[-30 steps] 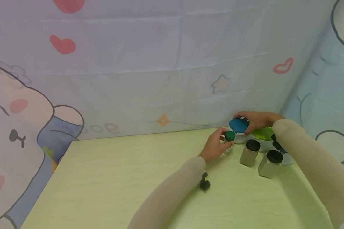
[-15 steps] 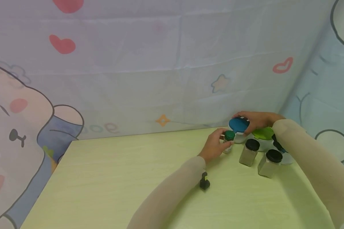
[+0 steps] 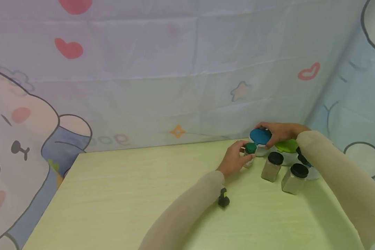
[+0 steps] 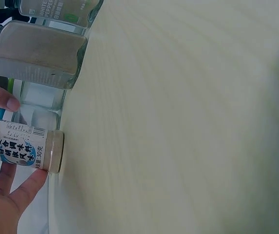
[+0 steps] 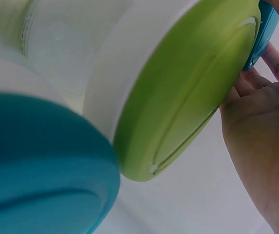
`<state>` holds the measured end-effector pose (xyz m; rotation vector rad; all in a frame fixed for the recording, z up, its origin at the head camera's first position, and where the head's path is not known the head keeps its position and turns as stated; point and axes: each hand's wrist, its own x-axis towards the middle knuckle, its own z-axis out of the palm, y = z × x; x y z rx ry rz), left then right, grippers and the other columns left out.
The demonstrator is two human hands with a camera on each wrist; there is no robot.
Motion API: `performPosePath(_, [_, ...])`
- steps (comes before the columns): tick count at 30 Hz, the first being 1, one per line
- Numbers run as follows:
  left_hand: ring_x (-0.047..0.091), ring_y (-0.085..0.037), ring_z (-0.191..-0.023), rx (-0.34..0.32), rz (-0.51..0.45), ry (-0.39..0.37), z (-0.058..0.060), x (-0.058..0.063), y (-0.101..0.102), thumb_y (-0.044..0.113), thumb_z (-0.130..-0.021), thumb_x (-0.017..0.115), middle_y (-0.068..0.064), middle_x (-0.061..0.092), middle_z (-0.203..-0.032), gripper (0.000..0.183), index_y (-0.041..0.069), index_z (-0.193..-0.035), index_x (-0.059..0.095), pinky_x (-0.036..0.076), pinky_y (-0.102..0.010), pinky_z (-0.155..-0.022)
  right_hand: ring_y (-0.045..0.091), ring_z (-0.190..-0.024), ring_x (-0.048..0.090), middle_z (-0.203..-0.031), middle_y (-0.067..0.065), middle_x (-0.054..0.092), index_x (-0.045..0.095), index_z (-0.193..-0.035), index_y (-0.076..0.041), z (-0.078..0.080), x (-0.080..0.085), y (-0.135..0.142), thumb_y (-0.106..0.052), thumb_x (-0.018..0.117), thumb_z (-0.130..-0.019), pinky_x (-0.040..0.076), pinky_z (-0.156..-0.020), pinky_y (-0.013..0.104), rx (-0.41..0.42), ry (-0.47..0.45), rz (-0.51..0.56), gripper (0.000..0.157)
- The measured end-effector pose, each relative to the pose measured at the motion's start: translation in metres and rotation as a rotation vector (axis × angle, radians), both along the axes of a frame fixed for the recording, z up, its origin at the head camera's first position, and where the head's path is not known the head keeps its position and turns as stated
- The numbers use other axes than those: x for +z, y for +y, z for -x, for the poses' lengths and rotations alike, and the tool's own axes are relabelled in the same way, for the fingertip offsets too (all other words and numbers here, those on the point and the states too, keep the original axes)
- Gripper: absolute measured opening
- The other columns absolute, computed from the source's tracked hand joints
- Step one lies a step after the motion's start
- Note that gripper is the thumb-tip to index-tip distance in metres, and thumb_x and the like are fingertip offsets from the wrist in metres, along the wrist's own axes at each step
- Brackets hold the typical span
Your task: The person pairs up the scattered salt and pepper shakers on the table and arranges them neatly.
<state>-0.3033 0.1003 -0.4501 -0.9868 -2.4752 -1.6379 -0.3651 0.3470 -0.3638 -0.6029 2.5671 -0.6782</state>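
My left hand holds a small seasoning bottle with a green cap and a white printed label, thumb on one side and fingers on the other. The bottle stands upright at the table's back right. Just beyond it, my right hand grips a white container with a blue lid, its fingers and thumb spread around the lid's rim. In the right wrist view, that hand shows behind a green lid, with only a strip of the held blue lid visible.
Two square jars with black lids, a nearer one and a farther one, stand in front of the green-lidded container. Another blue lid is close to the right wrist camera. A cloth backdrop hangs behind the table.
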Motion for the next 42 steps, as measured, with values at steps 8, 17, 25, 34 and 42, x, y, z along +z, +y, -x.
performPosePath(8, [0.062, -0.014, -0.114, -0.005, -0.019, -0.019, -0.0027, -0.0001, -0.0005, 0.02, -0.098, 0.07, -0.004, 0.061, -0.13, 0.039, 0.01, -0.134, 0.059, 0.054, -0.028, -0.098, 0.043, -0.124, 0.048, -0.145, 0.029, 0.038, 0.034, -0.146, -0.002, 0.0021, -0.004, 0.0019, -0.017, 0.087, -0.08, 0.05, -0.098, 0.056, 0.004, -0.004, 0.014, 0.086])
performPosePath(17, [0.061, -0.015, -0.117, 0.006, -0.012, -0.012, -0.0028, -0.0012, 0.0004, 0.019, -0.098, 0.07, -0.003, 0.06, -0.132, 0.038, 0.01, -0.134, 0.059, 0.053, -0.029, -0.099, 0.044, -0.126, 0.047, -0.148, 0.027, 0.036, 0.033, -0.149, -0.003, 0.0016, -0.0044, 0.0017, -0.022, 0.087, -0.081, 0.05, -0.099, 0.053, 0.013, 0.008, 0.009, 0.089])
performPosePath(25, [0.06, -0.012, -0.115, 0.003, -0.018, -0.023, -0.0024, 0.0001, -0.0008, 0.02, -0.098, 0.07, -0.003, 0.06, -0.13, 0.038, 0.011, -0.133, 0.06, 0.053, -0.027, -0.099, 0.041, -0.123, 0.049, -0.144, 0.026, 0.041, 0.038, -0.144, -0.002, 0.0018, -0.0028, 0.0002, -0.022, 0.087, -0.08, 0.05, -0.097, 0.051, 0.006, 0.01, 0.011, 0.084])
performPosePath(34, [0.059, -0.01, -0.116, 0.014, -0.02, -0.012, -0.0035, 0.0013, -0.0021, 0.019, -0.098, 0.07, -0.003, 0.06, -0.132, 0.037, 0.01, -0.133, 0.06, 0.052, -0.029, -0.101, 0.036, -0.118, 0.052, -0.141, 0.022, 0.045, 0.04, -0.142, -0.005, 0.0027, -0.0065, -0.0006, -0.024, 0.088, -0.078, 0.053, -0.093, 0.047, 0.006, 0.029, -0.013, 0.082])
performPosePath(42, [0.058, -0.008, -0.115, 0.004, -0.029, -0.002, -0.0034, 0.0078, -0.0033, 0.022, -0.099, 0.069, -0.002, 0.059, -0.134, 0.041, 0.012, -0.138, 0.057, 0.052, -0.031, -0.102, 0.036, -0.117, 0.053, -0.14, 0.023, 0.046, 0.041, -0.141, -0.003, 0.0033, -0.0047, -0.0037, -0.022, 0.088, -0.078, 0.053, -0.092, 0.048, 0.018, 0.04, -0.004, 0.081])
